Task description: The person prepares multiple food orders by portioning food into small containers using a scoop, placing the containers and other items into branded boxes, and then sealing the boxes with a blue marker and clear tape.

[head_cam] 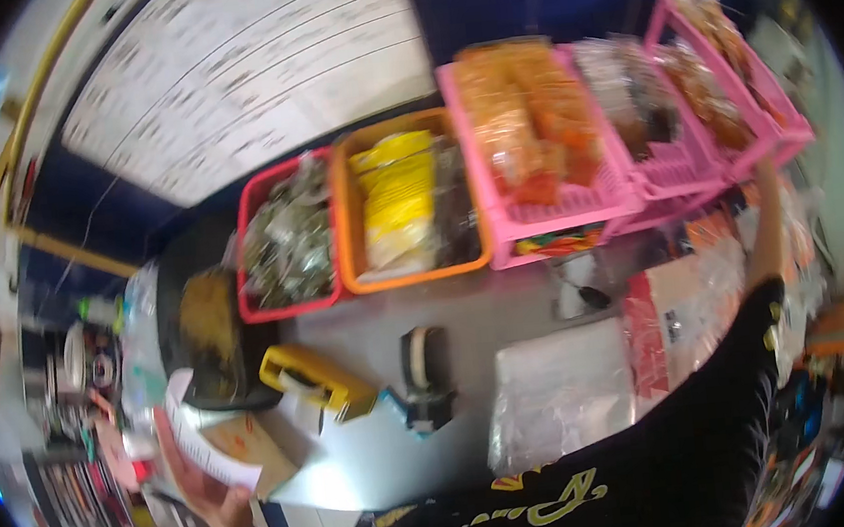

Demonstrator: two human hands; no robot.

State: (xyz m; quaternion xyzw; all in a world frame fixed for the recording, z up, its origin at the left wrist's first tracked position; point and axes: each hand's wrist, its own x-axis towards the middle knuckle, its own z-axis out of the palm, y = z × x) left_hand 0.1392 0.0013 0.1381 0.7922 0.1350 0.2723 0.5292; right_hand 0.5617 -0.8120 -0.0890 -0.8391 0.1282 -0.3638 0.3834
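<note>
A curled strip of white paper with printing, apparently a receipt (pixel 209 451), is held in my left hand (pixel 205 493) at the lower left. The thumb presses on its lower end. My right arm stretches out to the far right, where my right hand (pixel 765 172) meets the front edge of a pink plastic basket (pixel 791 133). Its fingers are blurred and partly hidden there, so their grip is unclear. Clear bags of brown food (pixel 709 99) fill that basket stack. Nearer my body lies a stack of clear plastic bags (pixel 561 394) on the metal table (pixel 353 337).
A red basket (pixel 250 278), an orange basket (pixel 416 277) with yellow packets, and a pink basket (pixel 568 217) of bagged orange food line the back. A yellow tape dispenser (pixel 319 378), a black device (pixel 426 376) and a cardboard box (pixel 254 447) stand in front.
</note>
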